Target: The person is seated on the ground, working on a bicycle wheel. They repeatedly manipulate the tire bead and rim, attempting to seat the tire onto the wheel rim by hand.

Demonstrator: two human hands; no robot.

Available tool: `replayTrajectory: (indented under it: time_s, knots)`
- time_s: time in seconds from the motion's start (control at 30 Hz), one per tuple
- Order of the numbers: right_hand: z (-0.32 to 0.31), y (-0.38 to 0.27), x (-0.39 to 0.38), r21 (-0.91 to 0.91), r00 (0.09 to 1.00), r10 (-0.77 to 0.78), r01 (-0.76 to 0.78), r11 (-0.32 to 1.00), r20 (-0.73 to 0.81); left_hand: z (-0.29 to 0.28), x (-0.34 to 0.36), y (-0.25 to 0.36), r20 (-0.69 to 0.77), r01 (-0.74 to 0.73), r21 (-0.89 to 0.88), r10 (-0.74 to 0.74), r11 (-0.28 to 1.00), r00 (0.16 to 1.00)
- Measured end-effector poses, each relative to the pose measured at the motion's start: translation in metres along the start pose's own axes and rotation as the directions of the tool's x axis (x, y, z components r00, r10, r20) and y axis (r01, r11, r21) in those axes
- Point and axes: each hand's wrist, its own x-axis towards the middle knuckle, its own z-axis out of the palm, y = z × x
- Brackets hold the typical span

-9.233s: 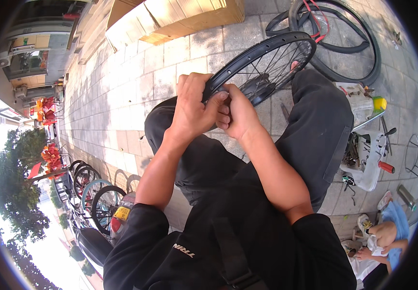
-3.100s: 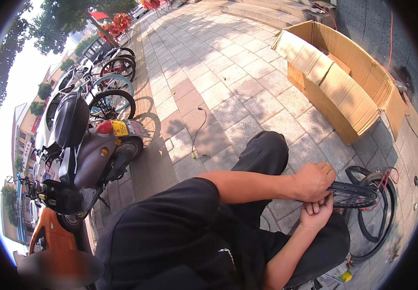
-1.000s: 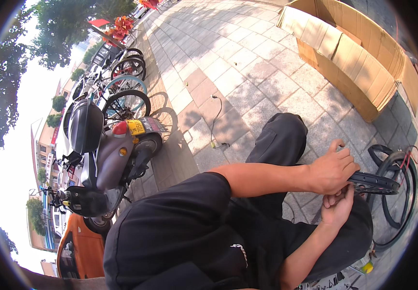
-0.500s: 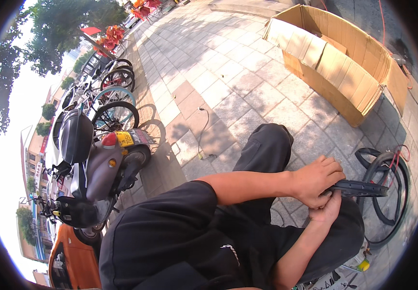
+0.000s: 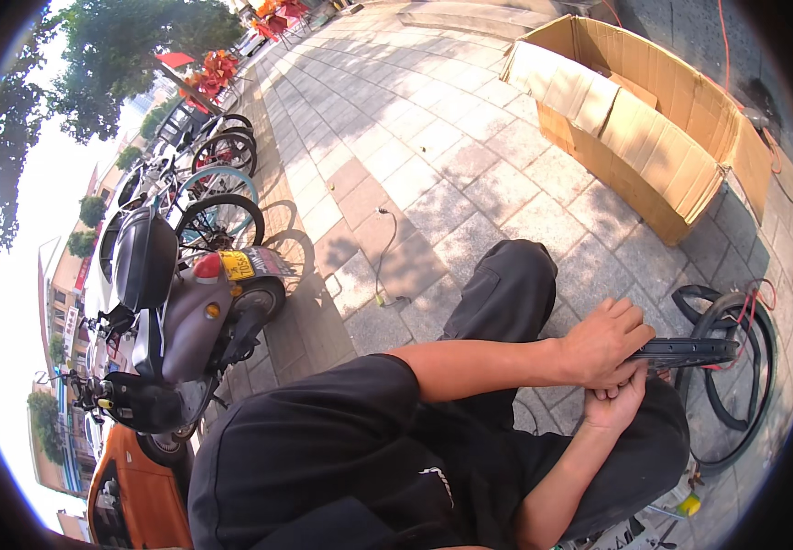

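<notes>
A black wheel rim [image 5: 689, 352], seen nearly edge-on, is held over my right knee. My left hand [image 5: 602, 344] is closed over its near end, fingers curled around the edge from above. Just below, my right hand [image 5: 616, 401] is closed against the same end, its fingers bent and touching the left hand. The fingertips of both hands are partly hidden, and whether anything small lies between them cannot be seen. Beyond the rim, a black tyre [image 5: 766, 385] and a loose black inner tube [image 5: 689, 295] lie on the paving.
An open cardboard box [image 5: 634, 137] stands at the far right. A short cable [image 5: 391, 240] lies on the paving ahead. To the left are a parked scooter [image 5: 196, 316], several bicycles [image 5: 222, 215] and an orange car [image 5: 140, 490]. A red cord [image 5: 752, 316] lies by the tyre.
Both hands keep their hold on the rim. The left hand has shifted slightly, and the rim sits a little higher and flatter. The view has tilted a little.
</notes>
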Motion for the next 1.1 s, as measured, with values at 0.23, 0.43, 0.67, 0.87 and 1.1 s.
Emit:
replayTrajectory:
  time_s: [0.23, 0.43, 0.67, 0.87, 1.1]
  knots:
    - [0.016, -0.010, 0.006, -0.264, 0.972, -0.011, -0.052, 0.963, -0.235, -0.012, 0.001, -0.016, 0.040, -0.156, -0.094, 0.160, 0.983, 0.986]
    - [0.036, 0.003, -0.015, -0.316, 0.984, -0.100, 0.049, 0.947, -0.147, -0.004, -0.003, -0.016, -0.008, 0.000, 0.038, 0.000, 0.999, 1.000]
    - [0.006, -0.007, 0.003, -0.189, 0.986, 0.002, -0.033, 0.981, -0.164, -0.003, -0.002, -0.010, 0.017, -0.036, -0.099, 0.038, 0.994, 0.999]
    - [0.014, -0.007, 0.003, -0.306, 0.977, -0.063, -0.002, 0.952, -0.203, -0.009, 0.002, -0.020, 0.045, -0.113, -0.160, 0.122, 0.981, 0.991]
    - [0.015, 0.008, 0.002, -0.295, 0.992, -0.125, 0.121, 0.948, 0.004, 0.001, 0.011, -0.020, 0.056, 0.092, 0.001, -0.092, 0.996, 0.994]
